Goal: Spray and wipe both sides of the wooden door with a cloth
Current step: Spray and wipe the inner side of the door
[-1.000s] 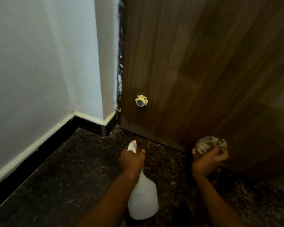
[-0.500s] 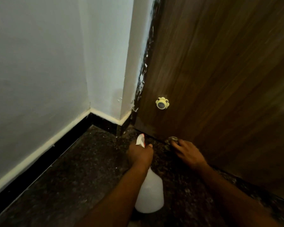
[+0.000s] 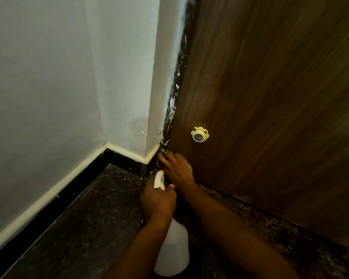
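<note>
I see left hand (image 3: 159, 200) wrapped round neck of translucent plastic spray bottle (image 3: 174, 250), near. Right hand (image 3: 175, 168) flat, fingers extended, pressing mostly hidden cloth (image 3: 164, 151) on grained wooden door (image 3: 270, 97), low left corner.

R hand (image 3: 176, 168) slid left along door (image 3: 270, 97) bottom to corner by wall (image 3: 161, 87); fist now flattened, fingers spread.

Right hand (image 3: 177, 170) low on wooden door (image 3: 270, 87), left hand (image 3: 159, 201) gripping spray bottle (image 3: 174, 252)
</note>
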The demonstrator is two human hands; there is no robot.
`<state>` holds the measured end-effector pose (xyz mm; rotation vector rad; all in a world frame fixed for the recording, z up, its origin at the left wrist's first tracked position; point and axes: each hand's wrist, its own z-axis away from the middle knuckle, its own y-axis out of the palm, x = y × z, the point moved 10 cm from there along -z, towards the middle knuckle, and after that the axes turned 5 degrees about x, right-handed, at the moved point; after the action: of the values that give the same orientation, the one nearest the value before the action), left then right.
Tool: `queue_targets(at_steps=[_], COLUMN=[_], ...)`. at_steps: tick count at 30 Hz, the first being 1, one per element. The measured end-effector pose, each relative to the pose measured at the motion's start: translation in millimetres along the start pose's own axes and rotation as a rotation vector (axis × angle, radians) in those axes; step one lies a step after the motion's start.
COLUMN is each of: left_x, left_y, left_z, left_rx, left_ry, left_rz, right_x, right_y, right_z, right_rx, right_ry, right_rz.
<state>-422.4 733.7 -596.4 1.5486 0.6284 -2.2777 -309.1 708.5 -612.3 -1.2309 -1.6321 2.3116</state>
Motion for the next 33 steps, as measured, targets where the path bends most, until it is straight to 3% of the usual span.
queue_targets(at_steps=[2,5,10,16,21,29,33], left_x=[0,-8,-12,-16,-21,-1,7], left_y=[-3,3,26,64,104,206,254], left_z=[-6,0,28,54,78,143,185], left_rx=[0.008,0.047,0.077,0.165,0.218,0.38,0.463], left_ry=[0.016,0.041,-0.03,-0.036,-0.018,-0.101,-0.099], left_rz=[0.008,-0.012,-0.03,0.007,-0.015,-0.022,-0.022], right_x=[1,6,-34,-90,-128,-184,-207], right_y=[1,40,97,135,168,195,227], right_z=[-13,6,112,238,329,453,522], right_rx=[0.037,0.098,0.221,0.203,0.31,0.138,0.143], right_ry=[0.016,-0.102,-0.152,-0.002,0.118,0.474,0.629], right_rz=[-0.061,0.055,0.089,0.028,0.024,-0.155,-0.303])
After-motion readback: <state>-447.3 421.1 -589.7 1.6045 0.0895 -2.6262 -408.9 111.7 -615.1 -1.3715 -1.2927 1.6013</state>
